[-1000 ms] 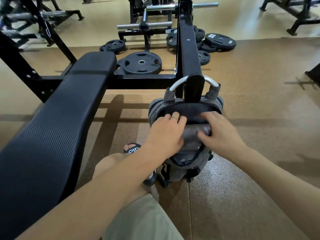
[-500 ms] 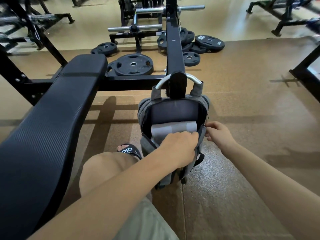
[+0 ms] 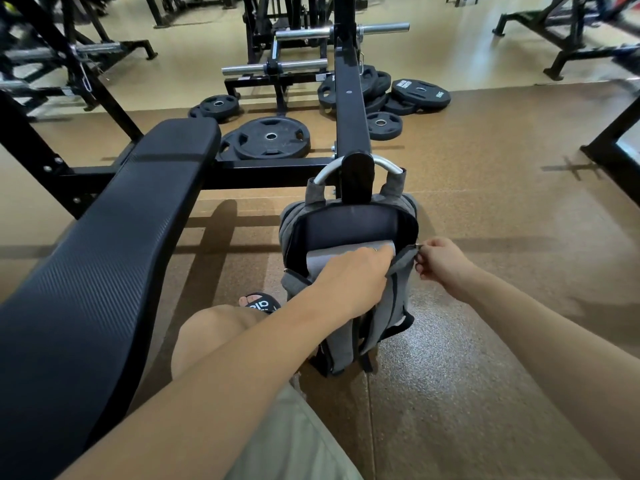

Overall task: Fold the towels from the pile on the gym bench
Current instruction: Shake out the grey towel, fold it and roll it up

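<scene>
Nearest, the left hand (image 3: 349, 277) reaches into the open grey backpack (image 3: 349, 278), its fingers curled on one folded grey towel (image 3: 332, 259) standing inside. Just beside it, the right hand (image 3: 441, 263) has its fingers pinched together on the zipper pull (image 3: 417, 247) at the bag's edge. To the left the tabletop (image 3: 104, 244), a black padded bench, shows no towels. Beyond, the backpack's handle hangs on a black beam (image 3: 349, 109). If the zipper is drawn now, it could likely snag the towel or the left hand. I count one towel, one backpack, two hands and about eight weight plates (image 3: 270, 138), though some overlap.
</scene>
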A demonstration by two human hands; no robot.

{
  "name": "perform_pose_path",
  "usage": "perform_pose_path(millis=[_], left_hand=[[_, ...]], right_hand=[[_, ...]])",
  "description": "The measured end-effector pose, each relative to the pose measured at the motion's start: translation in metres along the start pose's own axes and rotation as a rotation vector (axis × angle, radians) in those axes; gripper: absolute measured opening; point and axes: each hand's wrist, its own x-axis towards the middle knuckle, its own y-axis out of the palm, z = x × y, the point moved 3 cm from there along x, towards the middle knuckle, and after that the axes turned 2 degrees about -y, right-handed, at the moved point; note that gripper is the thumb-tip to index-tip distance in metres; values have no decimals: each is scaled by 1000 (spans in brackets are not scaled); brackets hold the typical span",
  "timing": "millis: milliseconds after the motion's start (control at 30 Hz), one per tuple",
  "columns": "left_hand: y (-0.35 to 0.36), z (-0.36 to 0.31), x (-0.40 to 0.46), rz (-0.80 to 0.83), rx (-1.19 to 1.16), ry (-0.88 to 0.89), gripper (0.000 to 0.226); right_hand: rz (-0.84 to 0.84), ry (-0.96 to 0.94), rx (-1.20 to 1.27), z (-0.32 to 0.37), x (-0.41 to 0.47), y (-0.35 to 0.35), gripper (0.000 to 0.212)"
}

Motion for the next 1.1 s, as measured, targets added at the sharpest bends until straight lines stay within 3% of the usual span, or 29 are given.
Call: perform_pose_path(millis=[167, 267, 467, 667, 733, 800, 900, 1000, 1100], left_hand=[[-18, 1, 16, -144, 21, 5, 21], [-25, 0, 25, -209, 74, 16, 25], [-24, -12, 35, -264, -55, -65, 26], [-21, -20, 54, -268, 151, -138, 21], [-21, -16, 56, -262, 162, -142, 16], [-22, -14, 58, -256, 178, -127, 13], [-24, -13, 59, -255, 225, -122, 14], [-29, -12, 58, -257, 274, -120, 15], [-32, -14, 54, -261, 295, -122, 18]], right_hand=[[182, -150, -114, 64, -23, -22, 22], [208, -221, -253, 91, -34, -18, 18], [189, -256, -169, 92, -44, -3, 27], [161, -408, -360, 80, -56, -1, 11], [185, -434, -320, 73, -56, -3, 22], [103, -486, -296, 67, -53, -3, 27], [-49, -630, -501, 55, -46, 8, 28], [-157, -787, -619, 54, -41, 18, 13], [-129, -900, -708, 60, -38, 17, 16]])
